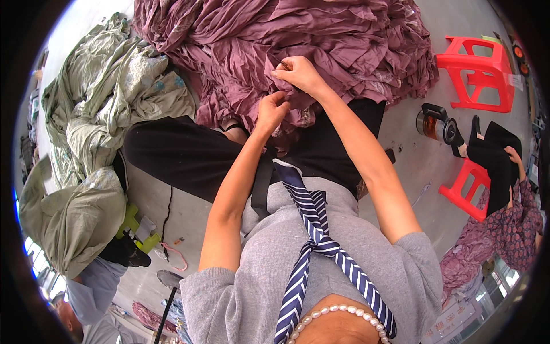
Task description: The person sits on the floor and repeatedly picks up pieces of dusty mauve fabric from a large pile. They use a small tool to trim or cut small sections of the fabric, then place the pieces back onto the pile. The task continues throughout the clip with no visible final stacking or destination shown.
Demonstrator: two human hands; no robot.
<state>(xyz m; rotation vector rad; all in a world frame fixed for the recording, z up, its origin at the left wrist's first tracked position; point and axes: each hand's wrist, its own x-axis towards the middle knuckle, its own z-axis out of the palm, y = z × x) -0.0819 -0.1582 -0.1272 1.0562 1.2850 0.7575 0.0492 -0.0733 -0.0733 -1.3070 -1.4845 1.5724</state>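
Observation:
A big heap of crumpled mauve fabric [321, 40] spreads in front of me and over my lap. My left hand [271, 112] is closed in a pinch on a fold at the near edge of this cloth. Just above and to the right, my right hand [300, 75] is closed too, its thumb and forefinger together. A small dark thing [285, 66] shows at those fingertips, too small to name. Cloth lies right under both hands, and the fingers' undersides are hidden.
A pile of pale green fabric [97, 86] lies to the left, with a person's arm below it. Right of me are a red plastic stool [481, 71], a glass jug [435, 123] with dark liquid, a second red stool [465, 186] and another seated person [504, 166].

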